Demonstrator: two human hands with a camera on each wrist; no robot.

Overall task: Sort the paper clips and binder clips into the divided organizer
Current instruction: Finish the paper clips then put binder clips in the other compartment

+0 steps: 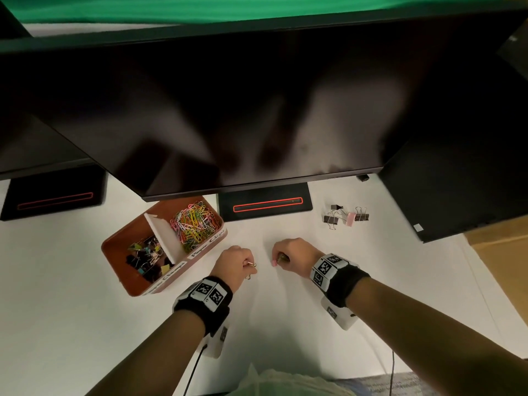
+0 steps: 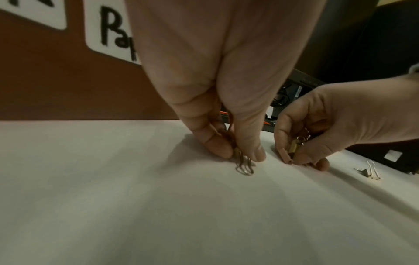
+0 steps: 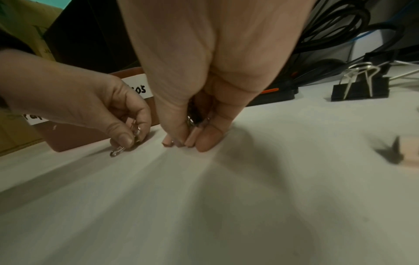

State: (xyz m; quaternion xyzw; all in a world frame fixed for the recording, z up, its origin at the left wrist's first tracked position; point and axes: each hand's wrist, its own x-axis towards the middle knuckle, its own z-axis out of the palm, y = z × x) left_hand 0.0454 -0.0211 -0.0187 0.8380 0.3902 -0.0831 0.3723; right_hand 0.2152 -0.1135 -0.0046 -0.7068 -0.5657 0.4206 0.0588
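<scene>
The brown divided organizer (image 1: 123, 267) stands left of my hands, with colored paper clips (image 1: 194, 221) in its far compartment and binder clips (image 1: 147, 260) in its near one. My left hand (image 1: 238, 262) pinches metal paper clips (image 2: 243, 165) between thumb and fingers, their tips touching the white table. Just to the right, my right hand (image 1: 288, 254) grips small binder clips, a pink one (image 2: 286, 157) and a yellowish one (image 2: 293, 148), low against the table. A few more binder clips (image 1: 345, 217) lie on the table at the far right.
A large dark monitor (image 1: 228, 110) hangs over the back of the table, its stand base (image 1: 265, 205) right behind the organizer. Another monitor base (image 1: 54, 195) sits at far left. A dark box (image 1: 457, 195) and cardboard (image 1: 503, 252) stand at right. Cables (image 3: 335, 32) lie behind.
</scene>
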